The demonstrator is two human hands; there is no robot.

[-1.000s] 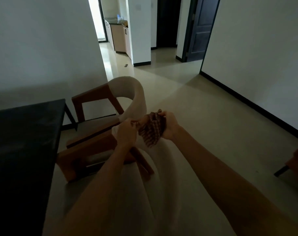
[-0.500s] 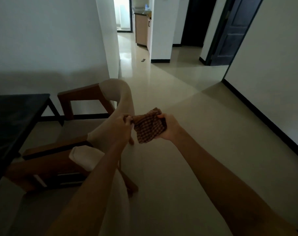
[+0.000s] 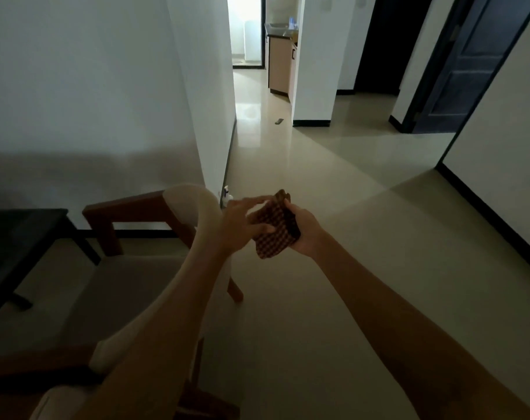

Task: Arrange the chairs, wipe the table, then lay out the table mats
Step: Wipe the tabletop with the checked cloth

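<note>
**Two hands work a checked cloth beside the dining chair**

Two bare hands meet at mid-frame over a pale tiled floor [image 3: 333,298], a small brown-and-cream checked cloth [image 3: 274,230] bunched between them. No container stands within reach; the only storage visible is a tan cabinet [image 3: 278,66] far down the corridor, its doors closed and its contents hidden. On its counter are a few items too small to identify.

The right hand [image 3: 303,230] grips the cloth from the right side, thumb and fingers curled round the folded edge, the fabric hanging below the palm. The left hand [image 3: 239,225] has its fingers extended and nearly straight, laid against the cloth's left and upper side rather than wrapped round it; its thumb presses on the fabric's near face. The left hand is blurred.

The cloth is crumpled into a loose wad, held in the air well above the floor, just right of the chair's curved back. That chair [image 3: 142,268], with a wooden frame and cream upholstery, stands to the left, facing a dark table [image 3: 21,234] whose corner and one leg show at the left edge. A second chair [image 3: 61,386] of the same make fills the lower left corner. A dark door [image 3: 460,71] stands open at upper right.
</note>
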